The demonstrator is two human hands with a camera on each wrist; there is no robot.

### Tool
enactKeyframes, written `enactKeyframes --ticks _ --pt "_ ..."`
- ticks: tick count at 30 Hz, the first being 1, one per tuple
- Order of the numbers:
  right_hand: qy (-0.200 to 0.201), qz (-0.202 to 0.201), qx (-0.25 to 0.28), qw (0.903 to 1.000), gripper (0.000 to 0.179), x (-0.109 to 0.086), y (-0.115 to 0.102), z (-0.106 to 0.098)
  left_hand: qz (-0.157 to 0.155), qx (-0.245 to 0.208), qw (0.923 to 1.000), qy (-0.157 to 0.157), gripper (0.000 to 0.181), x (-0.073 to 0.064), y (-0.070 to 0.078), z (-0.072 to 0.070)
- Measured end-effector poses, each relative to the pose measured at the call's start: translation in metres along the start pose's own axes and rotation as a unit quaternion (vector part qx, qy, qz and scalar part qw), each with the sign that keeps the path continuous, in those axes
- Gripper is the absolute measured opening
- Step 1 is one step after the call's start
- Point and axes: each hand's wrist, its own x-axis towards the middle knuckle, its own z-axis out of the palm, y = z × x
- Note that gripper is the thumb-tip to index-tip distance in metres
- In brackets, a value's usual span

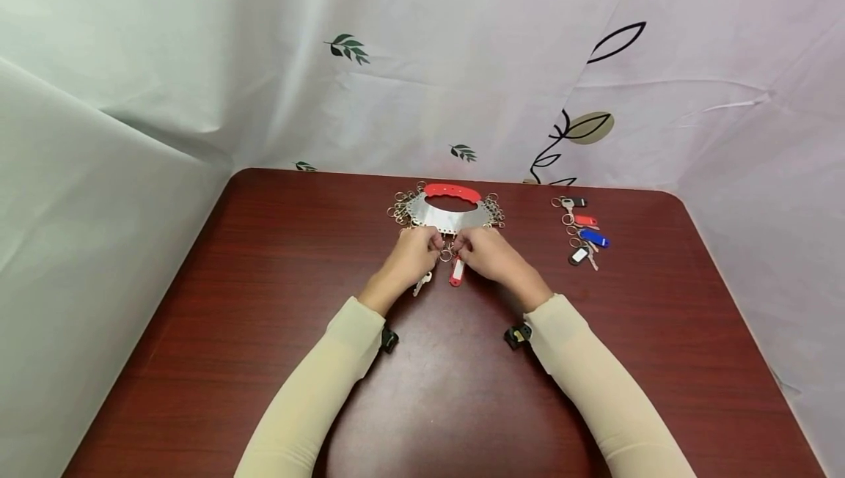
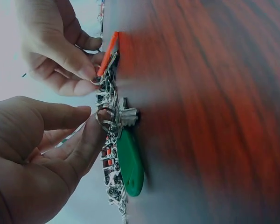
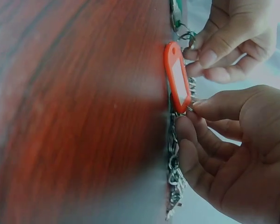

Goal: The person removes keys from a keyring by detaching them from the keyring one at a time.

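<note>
In front of me lies a silver curved key holder [image 1: 444,221] with a red grip [image 1: 452,190] and hooks along its rim. My left hand [image 1: 414,252] is at its near edge, thumb and finger at a metal key ring [image 2: 102,125] that carries a green key tag [image 2: 130,163] and a silver key [image 2: 128,116]. Close beside it, my right hand [image 1: 491,252] pinches the small ring of a red key tag [image 3: 176,77] with a white label. That tag hangs toward me in the head view. The fingers partly hide the holder's near hooks.
To the right on the dark red table [image 1: 660,346] lies a column of keys with tags: a black tag [image 1: 579,201], a red tag [image 1: 584,221], a blue tag [image 1: 595,237] and a dark tag with white label [image 1: 579,255]. A white curtain [image 1: 409,104] hangs behind the table.
</note>
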Motion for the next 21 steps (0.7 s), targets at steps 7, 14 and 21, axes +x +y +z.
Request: enactKeyframes --ticks 7,14,21 --pt "0.013 0.000 0.006 0.9999 0.007 -0.008 0.006 -0.012 0.010 -0.009 0.9997 -0.019 0.009 -0.001 -0.001 -0.003" --pt "0.036 -0.018 0.012 0.9991 0.007 -0.015 0.018 -0.023 0.028 -0.017 0.9991 -0.026 0.010 -0.006 -0.003 -0.007" --pt "0.060 -0.012 0.016 0.9980 0.007 -0.024 0.034 -0.038 0.041 -0.007 0.9990 -0.018 0.010 -0.012 -0.009 -0.011"
